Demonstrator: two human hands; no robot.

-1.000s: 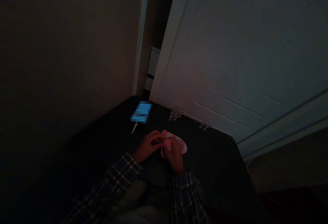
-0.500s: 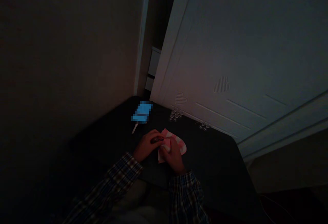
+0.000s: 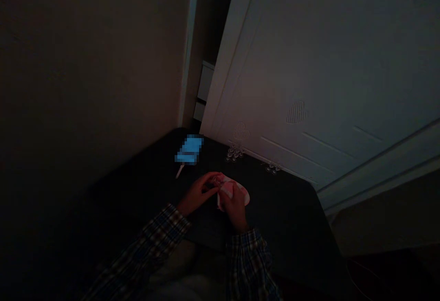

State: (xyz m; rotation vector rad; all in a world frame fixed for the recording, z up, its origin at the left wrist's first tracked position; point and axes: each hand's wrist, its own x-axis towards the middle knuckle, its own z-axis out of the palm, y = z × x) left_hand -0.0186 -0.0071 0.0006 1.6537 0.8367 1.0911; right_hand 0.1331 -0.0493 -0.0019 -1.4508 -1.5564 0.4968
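The scene is very dark. A pink and white striped paper piece [image 3: 242,192] lies on a dark table [image 3: 285,214] in front of me. My left hand [image 3: 199,193] pinches the paper's near left edge with thumb and fingers. My right hand [image 3: 235,207] rests over the paper's middle, fingers curled on it. Both wrists wear plaid sleeves. Much of the paper is hidden under my hands.
A glowing blue screen [image 3: 189,150] lies at the table's far left corner with a small white stick [image 3: 179,171] beside it. Small clear beads [image 3: 234,153] sit along the back edge by a white door [image 3: 309,85]. A wall stands to the left.
The paper's left part has been folded or gathered in, so less pink shows. My left fingers have shifted right over its edge. My right hand stays nearly in place.
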